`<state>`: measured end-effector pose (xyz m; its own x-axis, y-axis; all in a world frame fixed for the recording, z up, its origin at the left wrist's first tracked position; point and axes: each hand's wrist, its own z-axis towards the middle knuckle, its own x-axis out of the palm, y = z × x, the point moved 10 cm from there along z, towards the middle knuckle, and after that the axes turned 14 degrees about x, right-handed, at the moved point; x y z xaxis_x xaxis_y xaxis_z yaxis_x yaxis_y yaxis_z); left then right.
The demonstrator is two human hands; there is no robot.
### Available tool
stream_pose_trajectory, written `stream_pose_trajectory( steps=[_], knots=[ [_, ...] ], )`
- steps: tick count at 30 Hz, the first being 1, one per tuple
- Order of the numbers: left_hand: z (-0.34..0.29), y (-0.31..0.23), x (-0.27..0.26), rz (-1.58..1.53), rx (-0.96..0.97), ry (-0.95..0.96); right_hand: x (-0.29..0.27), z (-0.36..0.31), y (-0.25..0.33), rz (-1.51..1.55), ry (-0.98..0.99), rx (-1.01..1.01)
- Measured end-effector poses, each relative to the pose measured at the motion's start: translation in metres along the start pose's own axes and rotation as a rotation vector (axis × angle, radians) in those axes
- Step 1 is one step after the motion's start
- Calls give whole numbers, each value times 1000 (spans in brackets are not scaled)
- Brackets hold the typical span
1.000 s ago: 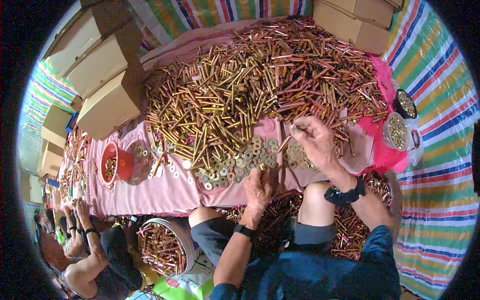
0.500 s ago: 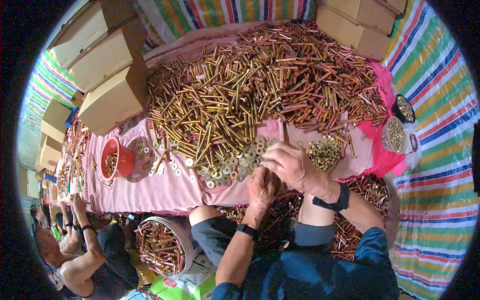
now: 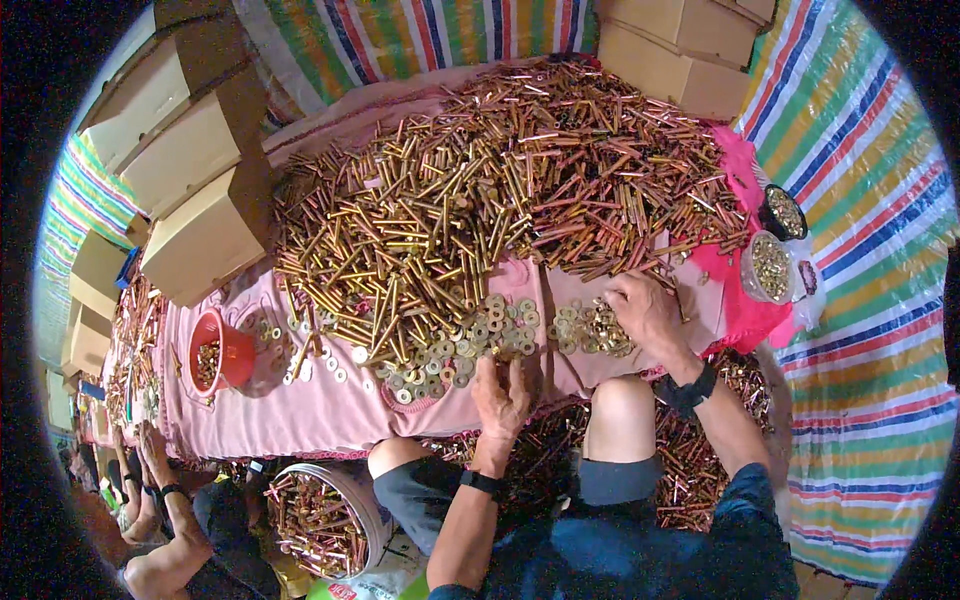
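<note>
Since a moment ago the right hand (image 3: 648,310) has slid left, fingers curled onto the small brass pile (image 3: 592,330), while the left hand (image 3: 503,392) stays spread by the washers (image 3: 470,345).

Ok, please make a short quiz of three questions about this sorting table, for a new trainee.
1. True or false: the left hand rests at the near edge of the pink cloth, beside the upright brass casings.
2. What does the right hand touch?
A. the red bowl
B. a small cluster of upright casings
C. a cardboard box
3. Fill in: the white bucket by the person's left knee holds long brass ____.

Key: 1 true; 2 B; 3 tubes.
</note>
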<state>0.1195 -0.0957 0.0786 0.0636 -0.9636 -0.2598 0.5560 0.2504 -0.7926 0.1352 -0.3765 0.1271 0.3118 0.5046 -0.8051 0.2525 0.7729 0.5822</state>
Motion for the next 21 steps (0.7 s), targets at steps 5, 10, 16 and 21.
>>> stream_pose_trajectory(
  steps=[5,10,16,21],
  knots=[
    [4,-5,-4,17,-4,-39,6,3,-6,-110,10,-11],
    [-6,3,-4,82,76,14,24,2,12,-25,61,-85],
    [-8,4,0,169,148,80,50,3,18,-96,181,-150],
    [-12,14,7,107,40,120,37,5,2,-19,35,-102]
  ],
)
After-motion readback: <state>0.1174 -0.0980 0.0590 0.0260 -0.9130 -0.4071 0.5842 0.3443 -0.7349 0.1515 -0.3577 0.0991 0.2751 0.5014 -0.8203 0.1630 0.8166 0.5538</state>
